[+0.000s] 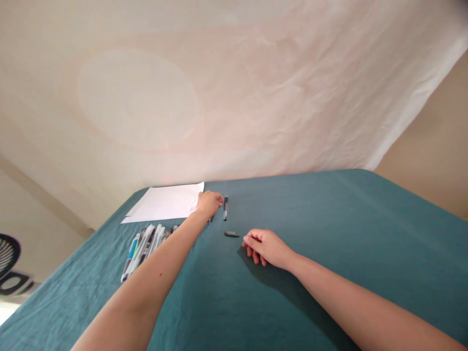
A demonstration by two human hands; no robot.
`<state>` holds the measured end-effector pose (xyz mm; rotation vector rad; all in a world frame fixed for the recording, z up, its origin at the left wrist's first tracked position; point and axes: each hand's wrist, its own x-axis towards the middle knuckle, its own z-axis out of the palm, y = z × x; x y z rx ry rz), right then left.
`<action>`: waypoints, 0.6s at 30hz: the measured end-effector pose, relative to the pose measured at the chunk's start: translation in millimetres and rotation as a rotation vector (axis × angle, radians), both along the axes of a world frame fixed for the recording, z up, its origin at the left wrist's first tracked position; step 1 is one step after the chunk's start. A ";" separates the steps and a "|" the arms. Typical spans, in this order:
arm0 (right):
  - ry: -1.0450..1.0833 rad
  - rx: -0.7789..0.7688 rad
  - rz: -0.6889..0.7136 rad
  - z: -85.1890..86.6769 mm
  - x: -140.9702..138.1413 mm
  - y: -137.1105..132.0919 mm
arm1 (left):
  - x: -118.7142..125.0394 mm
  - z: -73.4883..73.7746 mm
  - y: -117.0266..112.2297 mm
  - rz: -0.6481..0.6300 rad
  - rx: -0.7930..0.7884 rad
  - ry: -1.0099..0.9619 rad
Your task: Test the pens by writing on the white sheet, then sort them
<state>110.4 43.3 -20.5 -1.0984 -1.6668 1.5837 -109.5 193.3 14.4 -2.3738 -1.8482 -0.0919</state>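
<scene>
My left hand [208, 203] reaches across to the right edge of the white paper, its fingers curled in; whatever they hold, if anything, is hidden. Just right of its fingertips lies a dark pen [225, 208], pointing away from me. Part of another dark item [210, 219] shows beneath the left wrist, mostly covered. A small black pen cap [231, 234] rests on the cloth between the two hands. My right hand [266, 247] hovers or rests just right of the cap, loosely bent, with gaps between its fingers and nothing visible in them.
White paper sheets [161, 202] lie at the back left of the green cloth-covered table [329, 234]. Several pens and markers [142, 248] are bunched at the left, partly behind my left forearm. A pale sheet [256, 97] hangs behind the table. A fan [8, 256] stands far left.
</scene>
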 end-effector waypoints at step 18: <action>0.013 0.010 0.005 0.3 1.1 -0.4 | 4.6 5.3 -0.8 -0.038 -0.025 0.085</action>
